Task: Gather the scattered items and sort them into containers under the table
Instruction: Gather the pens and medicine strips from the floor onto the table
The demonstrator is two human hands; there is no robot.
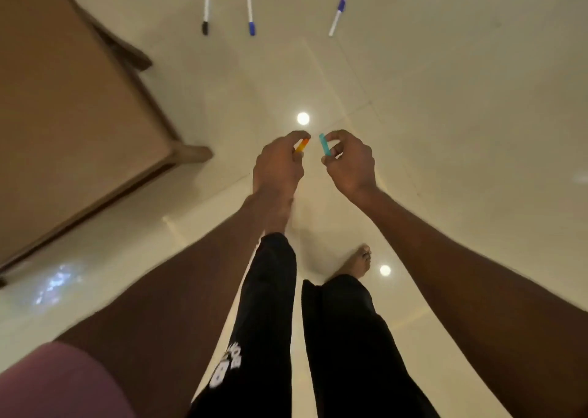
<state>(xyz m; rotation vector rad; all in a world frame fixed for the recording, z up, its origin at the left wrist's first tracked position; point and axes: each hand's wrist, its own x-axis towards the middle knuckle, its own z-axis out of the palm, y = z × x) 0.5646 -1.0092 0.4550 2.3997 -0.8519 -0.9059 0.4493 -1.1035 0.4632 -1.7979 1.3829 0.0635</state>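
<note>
Your left hand [276, 163] pinches an orange stick [302, 145]. Your right hand [350, 163] pinches a teal one [325, 145] (fingers closed on each). Three markers [250, 15] lie on the floor [445, 99].

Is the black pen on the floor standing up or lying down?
Lying down. The white marker with the black cap lies flat on the glossy cream tiled floor, its cap end pointing toward the person, beside two blue-capped ones.
</note>
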